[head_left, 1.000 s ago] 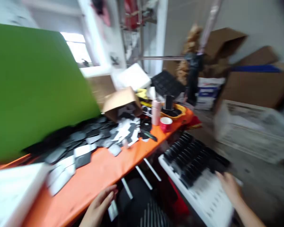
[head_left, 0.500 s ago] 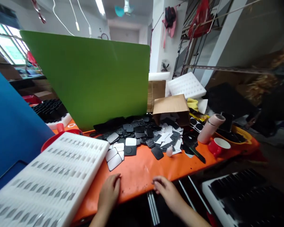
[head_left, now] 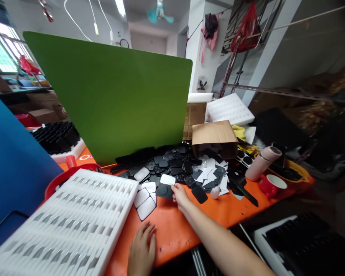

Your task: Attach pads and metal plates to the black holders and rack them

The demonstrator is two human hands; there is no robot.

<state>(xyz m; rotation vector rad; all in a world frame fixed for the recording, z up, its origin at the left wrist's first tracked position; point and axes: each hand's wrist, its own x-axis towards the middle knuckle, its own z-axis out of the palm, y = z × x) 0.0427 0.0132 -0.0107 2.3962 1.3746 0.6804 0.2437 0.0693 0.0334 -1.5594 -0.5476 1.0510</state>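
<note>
My right hand [head_left: 179, 194] reaches over the orange table and pinches the right edge of a flat black square sheet [head_left: 164, 191] marked with a circle. A white-faced plate [head_left: 168, 179] lies at the sheet's far edge. Near the front edge, my left hand [head_left: 143, 247] rests on the tabletop, fingers stretched out and holding nothing. Several white-faced plates with dark rims [head_left: 146, 208] lie overlapping between my hands and the pile. Behind them spreads a heap of black plates [head_left: 175, 163].
A white foam tray [head_left: 74, 214] with slotted rows stands at left, partly over a red basin [head_left: 50, 188]. A small bottle [head_left: 215, 192], white paper pieces [head_left: 208, 174], a pink flask [head_left: 263, 163] and a red mug [head_left: 271, 186] are at right. A green panel [head_left: 112, 99] rises behind.
My right hand has gone forward and left from the table's front edge and taken hold of the black square sheet. My left hand stays near the front edge. The view has shifted slightly.
</note>
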